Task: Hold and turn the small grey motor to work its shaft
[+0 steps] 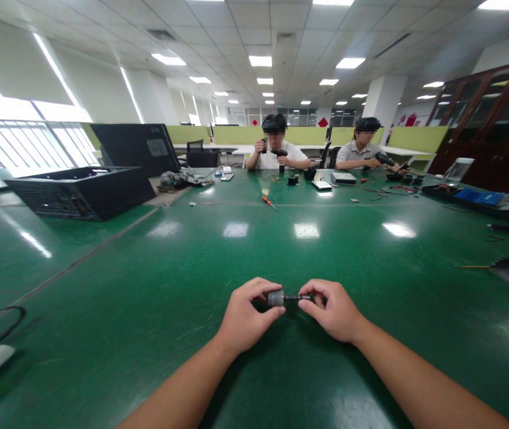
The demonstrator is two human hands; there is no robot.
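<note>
Between my two hands, low over the green table, lies a small grey cylinder with a thin dark shaft [275,298], held level. Its exact kind is not clear. My left hand [247,313] pinches the thick grey end between thumb and fingers. At the thin end, my right hand [332,310] grips the shaft tip between thumb and forefinger. The fingers hide part of both ends.
An orange screwdriver [267,201] lies farther up the green table [183,262]. An open black computer case [89,193] stands at the left. Two people sit opposite, holding dark tools. A black tray with blue packets [481,196] is on the right.
</note>
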